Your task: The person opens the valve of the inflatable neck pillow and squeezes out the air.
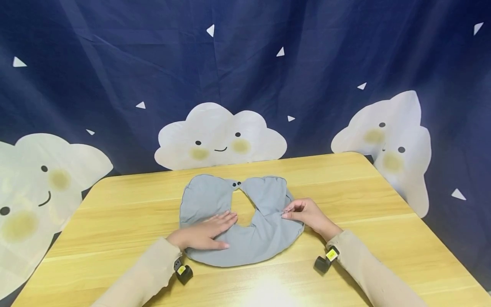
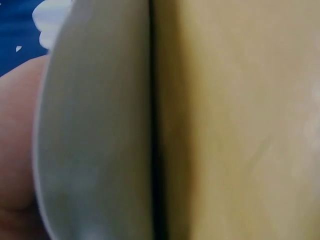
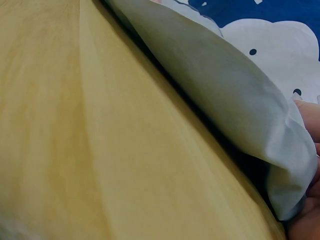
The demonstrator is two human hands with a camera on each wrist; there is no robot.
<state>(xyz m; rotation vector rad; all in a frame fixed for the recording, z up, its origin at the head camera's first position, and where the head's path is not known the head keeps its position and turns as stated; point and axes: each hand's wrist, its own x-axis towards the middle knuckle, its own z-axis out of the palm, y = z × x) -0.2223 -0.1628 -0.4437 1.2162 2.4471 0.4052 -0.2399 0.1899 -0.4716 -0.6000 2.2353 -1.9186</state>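
I see a grey neck pillow (image 1: 238, 221) lying flat on the wooden worktop (image 1: 383, 221), near its middle, with the open end of the horseshoe pointing away from me. Two small dark snaps (image 1: 236, 184) sit where the two tips nearly meet.

My left hand (image 1: 205, 234) rests palm down on the left limb, fingers (image 1: 226, 217) straight and spread, pressing the fabric against the worktop. My right hand (image 1: 307, 213) pinches the cloth at the outer edge of the right limb between thumb and fingertips.

The cover is soft woven cloth with a matte surface. It lies nearly flat, with a folded flap on the right limb, so I judge it limp, deflated or thinly filled, and light. It will drape and fold, not hold its shape. In the right wrist view the pinched edge (image 3: 280, 150) lifts off the worktop in a loose curve with a shadow beneath.

I judge the seamed outer edge and the tips to be the best places to take hold; a pinch is sufficient. The worktop looks smooth, so the cloth may slide unless it is pinned.

A dark blue curtain (image 1: 115, 64) with white clouds hangs behind.
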